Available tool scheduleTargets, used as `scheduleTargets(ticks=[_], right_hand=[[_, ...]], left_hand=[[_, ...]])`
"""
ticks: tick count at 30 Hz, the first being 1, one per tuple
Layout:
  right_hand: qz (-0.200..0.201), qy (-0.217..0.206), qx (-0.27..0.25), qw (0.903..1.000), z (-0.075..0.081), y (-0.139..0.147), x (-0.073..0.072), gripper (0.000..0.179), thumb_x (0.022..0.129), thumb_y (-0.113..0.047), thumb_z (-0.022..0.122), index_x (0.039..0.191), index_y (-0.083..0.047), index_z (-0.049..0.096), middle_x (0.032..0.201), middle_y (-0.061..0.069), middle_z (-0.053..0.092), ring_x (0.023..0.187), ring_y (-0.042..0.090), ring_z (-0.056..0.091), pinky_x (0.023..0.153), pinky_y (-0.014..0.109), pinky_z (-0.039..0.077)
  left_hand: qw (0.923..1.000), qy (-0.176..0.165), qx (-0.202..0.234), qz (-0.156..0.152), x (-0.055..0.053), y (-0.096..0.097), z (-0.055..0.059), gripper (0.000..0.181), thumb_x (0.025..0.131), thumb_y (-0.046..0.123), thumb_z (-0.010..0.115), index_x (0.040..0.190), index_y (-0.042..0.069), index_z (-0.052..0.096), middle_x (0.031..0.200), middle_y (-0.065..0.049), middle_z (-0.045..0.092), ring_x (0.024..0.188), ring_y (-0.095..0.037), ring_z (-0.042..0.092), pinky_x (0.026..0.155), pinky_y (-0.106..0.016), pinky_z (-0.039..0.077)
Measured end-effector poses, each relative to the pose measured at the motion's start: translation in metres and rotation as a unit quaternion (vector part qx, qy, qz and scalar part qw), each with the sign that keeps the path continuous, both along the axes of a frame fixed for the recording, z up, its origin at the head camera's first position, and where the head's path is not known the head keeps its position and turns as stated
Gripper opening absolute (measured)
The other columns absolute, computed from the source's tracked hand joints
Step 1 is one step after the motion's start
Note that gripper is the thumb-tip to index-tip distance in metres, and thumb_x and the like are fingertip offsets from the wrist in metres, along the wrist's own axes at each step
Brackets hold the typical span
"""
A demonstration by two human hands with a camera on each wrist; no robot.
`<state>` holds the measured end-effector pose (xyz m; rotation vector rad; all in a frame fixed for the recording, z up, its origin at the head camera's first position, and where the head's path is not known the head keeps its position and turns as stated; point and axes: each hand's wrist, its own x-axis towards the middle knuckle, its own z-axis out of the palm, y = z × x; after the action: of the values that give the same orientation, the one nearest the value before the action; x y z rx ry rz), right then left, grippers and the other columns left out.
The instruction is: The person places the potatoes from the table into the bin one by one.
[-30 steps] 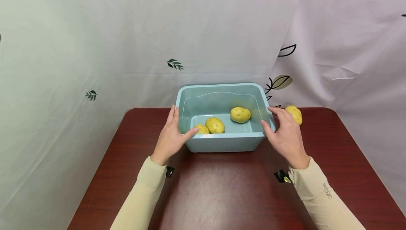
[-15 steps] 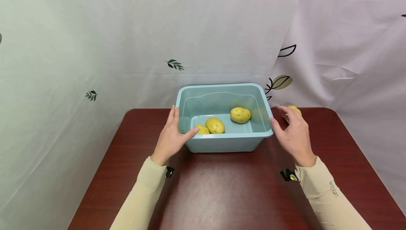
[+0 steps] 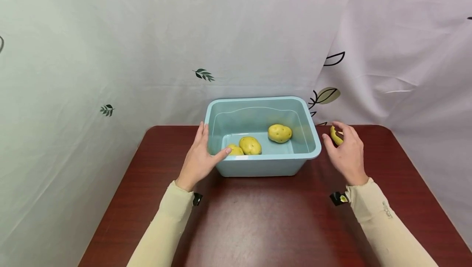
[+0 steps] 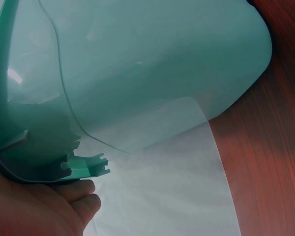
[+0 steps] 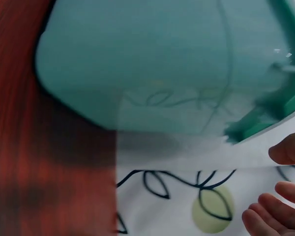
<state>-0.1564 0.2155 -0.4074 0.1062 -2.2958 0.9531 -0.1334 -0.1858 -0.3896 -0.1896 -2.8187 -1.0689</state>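
Observation:
A light blue plastic tub (image 3: 258, 166) stands on the table, holding a potato (image 3: 280, 133) at its right and two more, one a potato (image 3: 250, 145) near the front wall. My left hand (image 3: 199, 158) rests at the tub's left front corner, fingers along the outside and thumb at the front rim. In the left wrist view, its fingertips (image 4: 91, 204) are just below the rim. My right hand (image 3: 346, 152) is apart from the tub's right side, fingers spread and loosely bent. Beyond it lies another potato (image 3: 336, 135), partly hidden by the fingers.
The tub stands near the back of a dark red wooden table (image 3: 254, 226). Behind the table's back edge hangs a pale curtain (image 3: 258, 41) printed with leaves. A small dark camera (image 3: 338, 198) sits at the right wrist.
My right hand has let go of the tub's right rim and moved rightward, close to the potato on the table. My left hand and the tub have stayed put.

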Motion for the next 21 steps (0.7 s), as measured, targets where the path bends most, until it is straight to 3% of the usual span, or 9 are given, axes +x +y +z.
scheduleTargets(ticks=[12,21], right_hand=[[-0.032,-0.006,-0.019,0.9993,-0.022,0.019,-0.018,0.047,0.086,-0.011,0.076,0.127,0.006,0.062,0.119,0.027,0.060,0.109,0.044,0.058,0.091,0.057,0.047],[-0.042,-0.064,0.001,0.9971,-0.024,0.035,-0.029,0.055,0.087,-0.016,0.075,0.134,0.006,0.056,0.128,0.030,0.054,0.115,0.046,0.050,0.093,0.059,0.039]], left_hand=[[1.0000,0.000,-0.002,0.001,0.001,-0.001,0.001,0.113,0.085,0.073,0.061,0.161,0.006,0.013,0.169,-0.003,0.001,0.150,-0.030,0.026,0.111,-0.055,0.035],[1.0000,0.000,0.000,-0.001,0.000,0.001,0.000,0.111,0.086,0.070,0.064,0.161,0.006,0.012,0.169,-0.002,0.000,0.151,-0.029,0.023,0.112,-0.055,0.035]])
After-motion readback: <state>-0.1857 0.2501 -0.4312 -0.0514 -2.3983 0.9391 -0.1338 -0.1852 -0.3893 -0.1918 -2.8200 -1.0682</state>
